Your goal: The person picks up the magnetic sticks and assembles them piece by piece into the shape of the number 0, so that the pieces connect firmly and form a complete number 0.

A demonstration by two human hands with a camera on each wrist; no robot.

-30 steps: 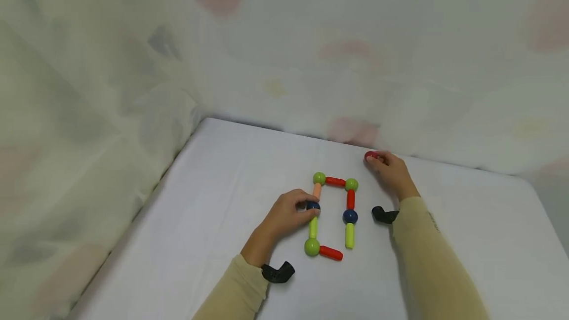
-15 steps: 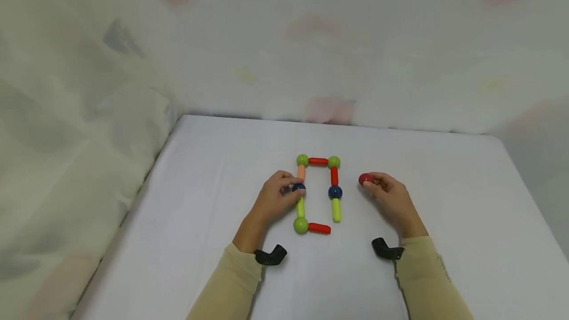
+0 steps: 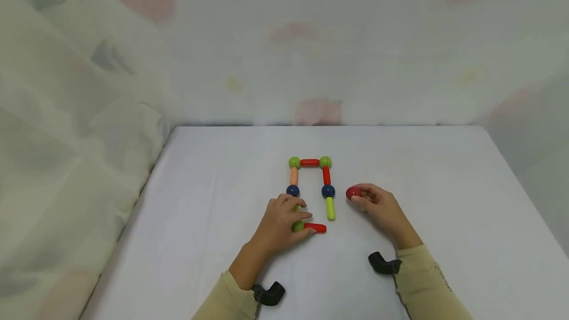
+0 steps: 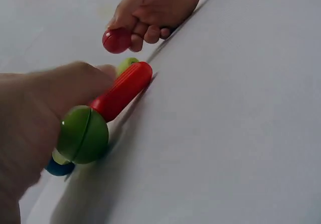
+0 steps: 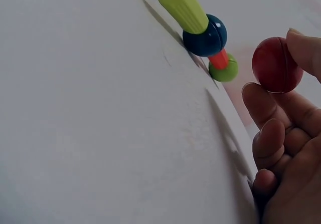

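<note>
- The left hand is now sliding nearer, its grip pinching the green ball beside the red rod on the desk.
- The right hand is drawing closer, its grip grasping the red ball just right of the chain.

The red ball and ribbed red rod look like smooth, slightly glossy plastic; the tabletop is matt white cloth.

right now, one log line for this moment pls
left hand: holds green ball | right hand: pinches red ball | frame corner open
</note>
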